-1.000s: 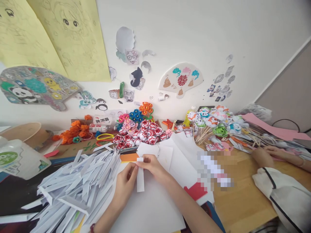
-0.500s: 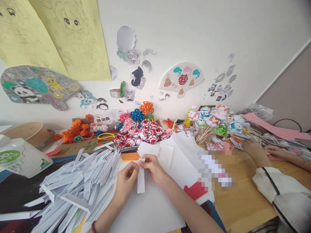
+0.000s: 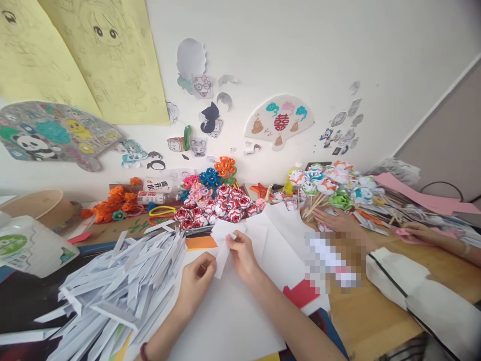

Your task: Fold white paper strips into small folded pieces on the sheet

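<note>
A narrow white paper strip (image 3: 223,261) hangs slanted from my right hand (image 3: 242,253), pinched between thumb and fingers near its upper end. Just left of the strip is my left hand (image 3: 197,281), its fingers curled with thumb and fingertips close together; whether anything is between them is too small to tell. Both hands are above large white sheets (image 3: 229,321). To their left lies a big heap of folded white paper strips (image 3: 124,296).
Red-and-white paper flowers (image 3: 229,203) and orange flowers (image 3: 120,203) line the wall. A white jug (image 3: 33,250) stands left. At right, another person's hands and white sleeve (image 3: 398,273) are near flowers on sticks (image 3: 330,185). Red paper (image 3: 300,293) lies right of my arm.
My right hand has moved up slightly with the strip, which now slants and is away from my left fingertips. The other person's nearer hand has reached left toward the flower sticks.
</note>
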Tool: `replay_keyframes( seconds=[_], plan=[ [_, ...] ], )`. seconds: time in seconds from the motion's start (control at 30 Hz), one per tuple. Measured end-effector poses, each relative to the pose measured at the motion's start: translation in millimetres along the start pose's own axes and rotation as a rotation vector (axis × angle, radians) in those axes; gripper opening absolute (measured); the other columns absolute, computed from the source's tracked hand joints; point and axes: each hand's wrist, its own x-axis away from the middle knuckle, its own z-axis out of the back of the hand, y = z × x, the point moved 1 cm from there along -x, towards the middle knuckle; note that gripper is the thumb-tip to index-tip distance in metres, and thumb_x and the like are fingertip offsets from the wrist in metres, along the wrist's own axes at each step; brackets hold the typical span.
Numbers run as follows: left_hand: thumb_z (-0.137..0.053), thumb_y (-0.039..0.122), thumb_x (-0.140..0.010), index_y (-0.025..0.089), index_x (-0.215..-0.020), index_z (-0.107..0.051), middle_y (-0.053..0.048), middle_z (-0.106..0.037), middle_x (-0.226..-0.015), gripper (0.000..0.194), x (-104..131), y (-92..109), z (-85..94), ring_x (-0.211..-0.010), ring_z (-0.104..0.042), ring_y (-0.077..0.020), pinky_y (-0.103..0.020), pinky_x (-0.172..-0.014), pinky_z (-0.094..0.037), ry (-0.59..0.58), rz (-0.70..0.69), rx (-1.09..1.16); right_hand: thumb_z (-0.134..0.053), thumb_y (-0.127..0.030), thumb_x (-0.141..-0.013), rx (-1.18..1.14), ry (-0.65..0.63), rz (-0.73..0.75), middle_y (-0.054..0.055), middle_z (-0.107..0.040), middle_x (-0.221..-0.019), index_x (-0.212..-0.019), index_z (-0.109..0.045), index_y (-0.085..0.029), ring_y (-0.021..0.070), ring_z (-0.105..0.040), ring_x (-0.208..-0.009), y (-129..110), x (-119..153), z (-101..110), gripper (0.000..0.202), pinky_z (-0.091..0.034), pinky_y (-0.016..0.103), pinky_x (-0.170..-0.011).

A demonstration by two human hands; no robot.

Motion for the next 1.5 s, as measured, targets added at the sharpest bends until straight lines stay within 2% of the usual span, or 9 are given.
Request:
replay_keyframes(
  seconds=[0.4, 0.63, 0.77, 1.03, 1.23, 1.37, 1.5],
  plan=[
    [-0.046, 0.036, -0.083, 0.018, -0.067, -0.051, 0.002, -0.049, -0.063, 0.025, -1, 1, -0.6, -0.059, -0.043, -0.0116, -0.021, -0.056, -0.033, 0.001, -0.006, -0.018, -0.079, -0.031, -0.061, 0.009, 0.023, 0.007, -0.005, -0.044, -0.057, -0.055, -0.043, -0.018, 0.0095, -0.036, -0.055, -4, 0, -1, 0.038, -0.029, 0.025, -0.055],
    [-0.046, 0.030, -0.081, 0.018, -0.064, -0.050, 0.002, -0.049, -0.061, 0.021, 0, 0, -0.1, -0.058, -0.043, -0.0116, -0.021, -0.055, -0.033, 0.002, -0.017, -0.036, -0.080, -0.030, -0.058, -0.026, 0.065, 0.025, -0.005, -0.042, -0.059, -0.055, -0.039, -0.019, 0.0099, -0.037, -0.056, -5, -10, 8, 0.043, -0.031, 0.025, -0.057],
    [-0.046, 0.026, -0.078, 0.018, -0.064, -0.050, 0.003, -0.049, -0.061, 0.017, 0, 2, 0.0, -0.057, -0.041, -0.0107, -0.021, -0.055, -0.032, 0.001, -0.022, -0.058, -0.079, -0.029, -0.061, -0.022, 0.050, 0.035, -0.005, -0.041, -0.060, -0.055, -0.037, -0.019, 0.0098, -0.037, -0.058, -7, -12, 12, 0.043, -0.032, 0.025, -0.058],
    [-0.045, 0.028, -0.079, 0.018, -0.064, -0.051, 0.002, -0.051, -0.061, 0.018, 1, 6, -0.1, -0.058, -0.045, -0.0122, -0.021, -0.056, -0.034, 0.004, -0.022, -0.066, -0.080, -0.034, -0.059, 0.022, 0.075, 0.029, -0.003, -0.047, -0.063, -0.058, -0.042, -0.019, 0.0114, -0.042, -0.060, -6, -11, 11, 0.041, -0.036, 0.025, -0.060],
    [-0.045, 0.034, -0.083, 0.018, -0.068, -0.053, 0.002, -0.054, -0.061, 0.024, 2, 4, -0.8, -0.056, -0.045, -0.0121, -0.022, -0.056, -0.034, 0.000, -0.029, -0.064, -0.080, -0.035, -0.060, 0.057, 0.026, 0.021, -0.001, -0.055, -0.067, -0.064, -0.055, -0.019, 0.0133, -0.048, -0.063, -11, -10, 9, 0.030, -0.039, 0.027, -0.064],
    [-0.043, 0.039, -0.087, 0.018, -0.073, -0.056, 0.001, -0.059, -0.066, 0.028, 3, 1, -1.9, -0.058, -0.049, -0.0125, -0.023, -0.058, -0.035, 0.008, -0.041, -0.057, -0.080, -0.034, -0.060, 0.069, -0.015, 0.009, -0.002, -0.055, -0.065, -0.063, -0.055, -0.018, 0.0128, -0.047, -0.060, -12, -7, 6, 0.030, -0.037, 0.027, -0.061],
    [-0.043, 0.040, -0.089, 0.017, -0.078, -0.058, 0.000, -0.059, -0.069, 0.030, 5, 0, -4.0, -0.060, -0.049, -0.0127, -0.023, -0.058, -0.036, 0.025, -0.067, -0.056, -0.080, -0.037, -0.061, 0.209, -0.073, 0.030, -0.002, -0.055, -0.062, -0.061, -0.055, -0.017, 0.0121, -0.045, -0.058, -10, -3, 2, 0.032, -0.034, 0.026, -0.057]
  ],
)
